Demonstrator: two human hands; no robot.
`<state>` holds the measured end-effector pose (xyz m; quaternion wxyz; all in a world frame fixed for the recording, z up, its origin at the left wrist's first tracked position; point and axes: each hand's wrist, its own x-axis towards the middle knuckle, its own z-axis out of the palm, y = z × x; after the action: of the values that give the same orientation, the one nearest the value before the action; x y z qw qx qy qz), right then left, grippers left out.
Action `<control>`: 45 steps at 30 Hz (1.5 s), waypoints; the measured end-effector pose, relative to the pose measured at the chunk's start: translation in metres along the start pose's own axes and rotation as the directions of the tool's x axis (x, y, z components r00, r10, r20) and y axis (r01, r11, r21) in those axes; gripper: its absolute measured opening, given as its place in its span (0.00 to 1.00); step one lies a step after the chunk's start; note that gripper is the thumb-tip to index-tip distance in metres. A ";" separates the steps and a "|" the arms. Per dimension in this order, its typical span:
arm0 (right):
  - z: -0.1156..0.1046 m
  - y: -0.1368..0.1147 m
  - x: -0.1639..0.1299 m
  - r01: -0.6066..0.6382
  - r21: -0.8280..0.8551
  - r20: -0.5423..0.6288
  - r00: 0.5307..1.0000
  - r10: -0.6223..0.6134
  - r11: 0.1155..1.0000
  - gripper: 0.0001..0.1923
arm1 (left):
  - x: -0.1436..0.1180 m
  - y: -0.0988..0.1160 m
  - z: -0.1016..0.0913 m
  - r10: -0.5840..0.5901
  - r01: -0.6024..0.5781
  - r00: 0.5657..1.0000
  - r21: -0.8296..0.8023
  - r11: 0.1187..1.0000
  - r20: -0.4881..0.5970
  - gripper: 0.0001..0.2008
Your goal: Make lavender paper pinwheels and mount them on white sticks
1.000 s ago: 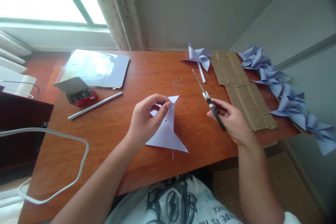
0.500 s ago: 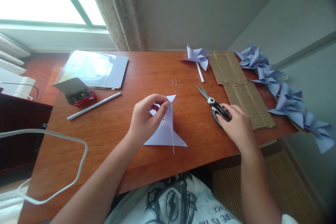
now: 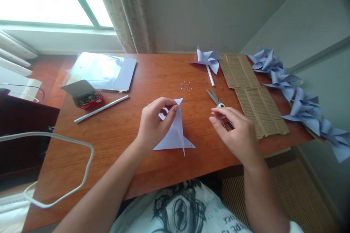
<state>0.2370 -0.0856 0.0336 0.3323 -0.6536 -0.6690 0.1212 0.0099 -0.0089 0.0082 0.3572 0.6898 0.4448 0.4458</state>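
My left hand pinches a white paper sheet between thumb and fingertips. The sheet is cut into pointed flaps and stands partly raised off the wooden table, with a small hole near its lower right corner. My left hand covers its upper left part. My right hand hovers to the right, fingers apart, with nothing visible in them. Beneath and behind it lie scissors with black-and-white handles, blades pointing away; the hand hides much of the handles.
A paper pinwheel on a stick lies at the back, near small scattered bits. Corrugated cardboard and several paper pinwheels line the right. On the left are a red box, a rolled paper stick, a plastic-covered pack and a white cable.
My right hand has let go of the scissors and moved left, over their handles. My left hand keeps its pinch on the paper. The whole view has shifted slightly.
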 end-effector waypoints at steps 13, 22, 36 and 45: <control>0.075 -0.034 0.038 -0.050 0.407 0.083 0.996 0.018 0.912 0.06 | 0.001 -0.007 -0.001 0.049 -0.043 0.998 0.146 0.988 -0.034 0.02; 0.082 -0.020 0.034 -0.197 0.546 0.205 0.974 0.098 0.814 0.08 | -0.001 -0.012 0.002 -0.026 0.026 1.000 0.024 0.999 0.010 0.05; 0.082 -0.019 0.032 -0.213 0.575 0.253 0.964 0.076 0.790 0.08 | 0.000 -0.007 -0.001 -0.057 0.061 0.997 -0.058 0.996 0.059 0.03; 0.078 -0.020 0.032 -0.164 0.565 0.242 0.970 0.028 0.808 0.05 | 0.005 0.000 -0.003 -0.267 0.298 0.952 -0.246 0.922 0.152 0.09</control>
<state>0.1765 -0.0365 -0.0040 0.4326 -0.5362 -0.5987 0.4086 0.0080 -0.0042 0.0110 0.5323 0.5886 0.4544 0.4046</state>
